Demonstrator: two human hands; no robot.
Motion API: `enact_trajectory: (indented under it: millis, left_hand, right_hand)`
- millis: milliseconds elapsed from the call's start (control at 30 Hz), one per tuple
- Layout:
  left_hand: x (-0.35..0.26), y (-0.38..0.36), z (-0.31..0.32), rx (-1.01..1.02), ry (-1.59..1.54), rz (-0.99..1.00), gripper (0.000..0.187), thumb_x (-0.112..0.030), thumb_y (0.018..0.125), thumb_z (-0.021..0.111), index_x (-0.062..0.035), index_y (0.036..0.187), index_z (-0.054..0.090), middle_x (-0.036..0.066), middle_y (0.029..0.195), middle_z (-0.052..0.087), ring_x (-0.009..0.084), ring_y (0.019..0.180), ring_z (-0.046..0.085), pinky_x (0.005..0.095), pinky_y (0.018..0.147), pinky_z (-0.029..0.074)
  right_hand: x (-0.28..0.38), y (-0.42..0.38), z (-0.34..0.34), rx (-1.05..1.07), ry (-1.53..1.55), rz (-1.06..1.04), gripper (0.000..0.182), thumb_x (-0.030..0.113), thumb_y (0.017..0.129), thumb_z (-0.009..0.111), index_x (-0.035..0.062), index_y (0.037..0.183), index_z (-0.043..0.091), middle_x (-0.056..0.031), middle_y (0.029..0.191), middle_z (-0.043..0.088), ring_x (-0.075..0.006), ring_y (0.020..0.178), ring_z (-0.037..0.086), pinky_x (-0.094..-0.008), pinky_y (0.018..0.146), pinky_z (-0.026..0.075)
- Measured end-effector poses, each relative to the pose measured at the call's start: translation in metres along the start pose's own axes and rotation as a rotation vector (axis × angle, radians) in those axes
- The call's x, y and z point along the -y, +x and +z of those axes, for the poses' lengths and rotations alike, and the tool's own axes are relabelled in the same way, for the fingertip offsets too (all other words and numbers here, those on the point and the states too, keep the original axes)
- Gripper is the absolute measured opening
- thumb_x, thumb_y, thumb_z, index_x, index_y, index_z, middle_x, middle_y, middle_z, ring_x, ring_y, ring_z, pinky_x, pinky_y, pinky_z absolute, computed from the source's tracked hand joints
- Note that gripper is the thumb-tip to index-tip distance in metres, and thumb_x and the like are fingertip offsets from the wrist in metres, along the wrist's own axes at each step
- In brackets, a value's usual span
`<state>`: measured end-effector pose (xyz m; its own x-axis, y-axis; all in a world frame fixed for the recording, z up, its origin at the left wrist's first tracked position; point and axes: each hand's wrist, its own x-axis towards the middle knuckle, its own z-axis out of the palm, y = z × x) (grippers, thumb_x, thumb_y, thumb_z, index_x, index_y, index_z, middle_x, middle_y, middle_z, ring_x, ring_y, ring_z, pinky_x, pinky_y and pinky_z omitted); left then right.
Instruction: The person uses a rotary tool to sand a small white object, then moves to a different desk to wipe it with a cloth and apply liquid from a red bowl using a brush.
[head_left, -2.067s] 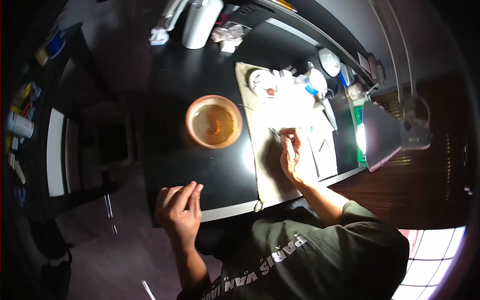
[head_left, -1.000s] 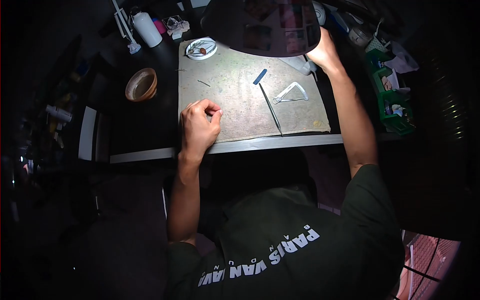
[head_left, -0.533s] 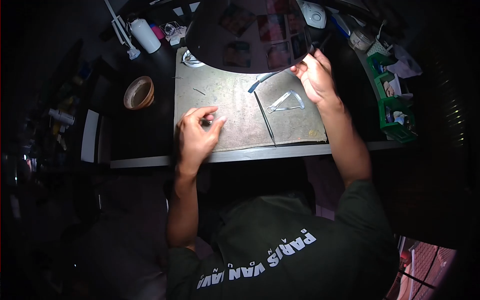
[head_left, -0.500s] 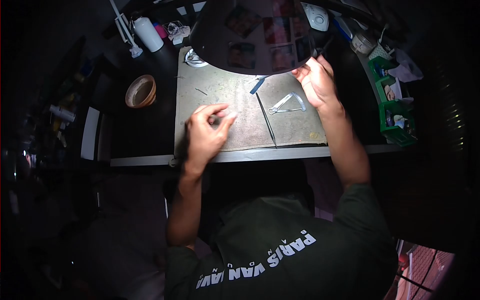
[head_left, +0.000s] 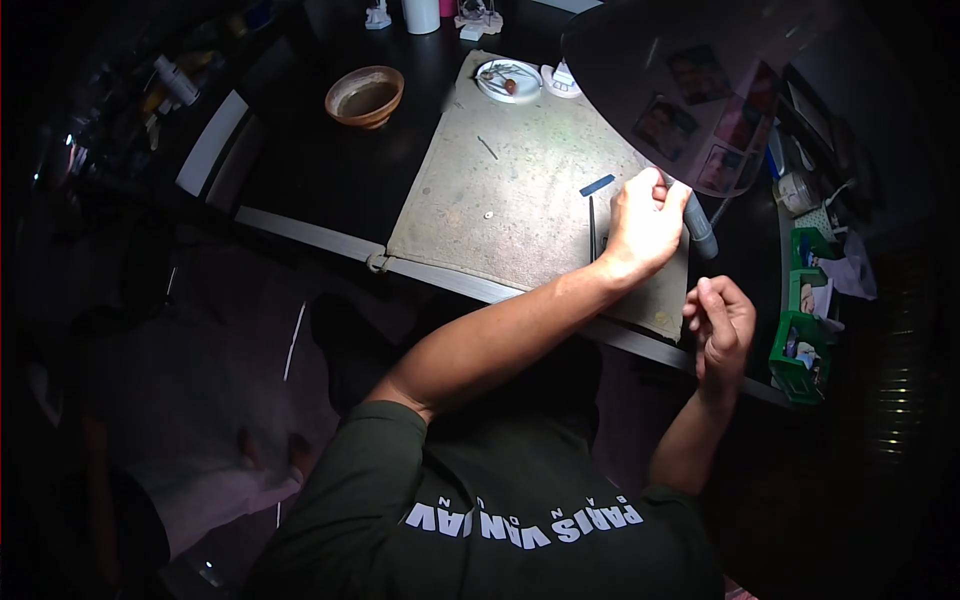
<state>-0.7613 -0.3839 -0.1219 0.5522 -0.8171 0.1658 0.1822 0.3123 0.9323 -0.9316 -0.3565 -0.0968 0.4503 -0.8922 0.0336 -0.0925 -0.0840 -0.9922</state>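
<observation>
the left hand [head_left: 642, 228] reaches across the mat [head_left: 450, 190] to its right part, thumb and forefinger drawn in near each other under the low rim of the lamp [head_left: 690, 110]; whether they pinch anything, i cannot tell. the grey tool [head_left: 703, 235] lies at the mat's right edge, just right of that hand, its upper end hidden. the right hand [head_left: 722, 328] hangs nearer the body, by the mat's near right corner, fingers curled and thumb bent toward them; what it may hold, if anything, cannot be made out. just left of the left hand are the blue strip [head_left: 597, 185] and, below it, the dark rod [head_left: 592, 225], partly covered by the hand. farther left on the mat lie the small ring [head_left: 488, 215] and a thin pin [head_left: 487, 147]. the dish [head_left: 531, 92] sits at the far end, the bowl [head_left: 362, 119] on the desk [head_left: 300, 170] beyond the mat's left edge, and green bins [head_left: 799, 388] right of the right hand.
</observation>
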Motion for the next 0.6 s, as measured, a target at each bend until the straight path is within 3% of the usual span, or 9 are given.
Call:
enact_trajectory:
  millis: [33, 133, 200, 267, 333, 367, 400, 533, 600]
  left_hand:
    - [0.002, -0.001, 0.001, 0.011, 0.019, 0.015, 0.024, -0.018, 0.092, 0.067, 0.0010, 0.078, 0.059, 0.007, 0.065, 0.064, 0.0108, 0.058, 0.060, 0.0297, 0.054, 0.047]
    - [-0.001, -0.006, 0.005, 0.069, 0.002, -0.022, 0.027, -0.017, 0.090, 0.070, 0.0019, 0.074, 0.060, 0.009, 0.064, 0.065, 0.0119, 0.058, 0.061, 0.0303, 0.054, 0.047]
    - [0.004, -0.004, 0.010, 0.123, -0.015, -0.012, 0.028, -0.017, 0.089, 0.071, 0.0025, 0.071, 0.060, 0.011, 0.062, 0.064, 0.0126, 0.058, 0.061, 0.0307, 0.053, 0.048]
    - [-0.012, 0.005, 0.003, 0.140, 0.272, 0.209, 0.034, -0.026, 0.089, 0.071, 0.0007, 0.070, 0.061, 0.007, 0.059, 0.060, 0.0099, 0.058, 0.058, 0.0291, 0.053, 0.046]
    - [-0.033, 0.020, -0.002, 0.140, 0.461, 0.218, 0.045, -0.042, 0.084, 0.072, 0.0011, 0.072, 0.067, 0.013, 0.064, 0.066, 0.0155, 0.063, 0.066, 0.0313, 0.060, 0.051]
    - [-0.036, 0.031, -0.003, 0.150, 0.635, 0.262, 0.048, -0.047, 0.083, 0.072, 0.0004, 0.076, 0.072, 0.013, 0.065, 0.068, 0.0178, 0.063, 0.068, 0.0335, 0.063, 0.053]
    - [-0.042, 0.038, -0.005, 0.163, 0.691, 0.164, 0.043, -0.038, 0.075, 0.078, 0.0034, 0.081, 0.071, 0.019, 0.073, 0.070, 0.0233, 0.070, 0.071, 0.0324, 0.065, 0.055]
    - [-0.041, 0.049, -0.002, 0.243, 0.739, 0.171, 0.041, -0.038, 0.077, 0.076, 0.0022, 0.085, 0.070, 0.017, 0.077, 0.070, 0.0220, 0.073, 0.071, 0.0319, 0.067, 0.054]
    - [-0.039, 0.044, 0.000, 0.274, 0.742, 0.180, 0.040, -0.038, 0.079, 0.076, 0.0016, 0.087, 0.070, 0.016, 0.079, 0.070, 0.0213, 0.074, 0.070, 0.0317, 0.068, 0.053]
  right_hand:
    - [0.004, 0.001, 0.003, -0.156, -0.222, -0.231, 0.011, 0.012, 0.094, 0.064, 0.0015, 0.091, 0.062, -0.0022, 0.079, 0.062, -0.0044, 0.064, 0.050, -0.0201, 0.055, 0.036]
    - [0.037, 0.026, 0.018, -0.319, -1.020, -0.744, 0.016, 0.011, 0.089, 0.068, 0.0041, 0.101, 0.061, -0.0132, 0.087, 0.067, -0.0280, 0.073, 0.065, -0.0335, 0.068, 0.049]
    - [0.022, 0.051, 0.009, -0.089, -0.903, -0.575, 0.027, 0.013, 0.088, 0.067, 0.0031, 0.111, 0.057, -0.0230, 0.090, 0.066, -0.0441, 0.088, 0.066, -0.0436, 0.075, 0.052]
    - [0.004, 0.080, 0.000, -0.021, -0.757, -0.411, 0.034, 0.015, 0.090, 0.064, 0.0006, 0.119, 0.051, -0.0279, 0.092, 0.066, -0.0470, 0.093, 0.065, -0.0469, 0.073, 0.052]
    - [-0.003, 0.098, 0.006, -0.097, -0.816, -0.642, 0.038, 0.017, 0.091, 0.063, -0.0011, 0.121, 0.048, -0.0322, 0.092, 0.065, -0.0494, 0.098, 0.062, -0.0482, 0.073, 0.053]
    - [-0.007, 0.106, 0.010, -0.147, -0.859, -0.679, 0.034, 0.019, 0.095, 0.058, -0.0030, 0.119, 0.050, -0.0273, 0.084, 0.065, -0.0438, 0.086, 0.065, -0.0438, 0.066, 0.053]
    - [-0.011, 0.109, 0.014, -0.193, -0.903, -0.719, 0.032, 0.021, 0.099, 0.053, -0.0049, 0.117, 0.051, -0.0224, 0.076, 0.065, -0.0381, 0.074, 0.069, -0.0394, 0.060, 0.052]
    - [-0.019, 0.114, 0.018, -0.242, -0.801, -0.731, 0.031, 0.008, 0.086, 0.062, -0.0051, 0.113, 0.054, -0.0294, 0.081, 0.065, -0.0466, 0.073, 0.067, -0.0463, 0.056, 0.053]
    - [-0.024, 0.125, 0.019, -0.406, -0.688, -1.081, 0.023, 0.005, 0.085, 0.060, -0.0067, 0.105, 0.057, -0.0261, 0.079, 0.064, -0.0463, 0.074, 0.066, -0.0468, 0.058, 0.052]
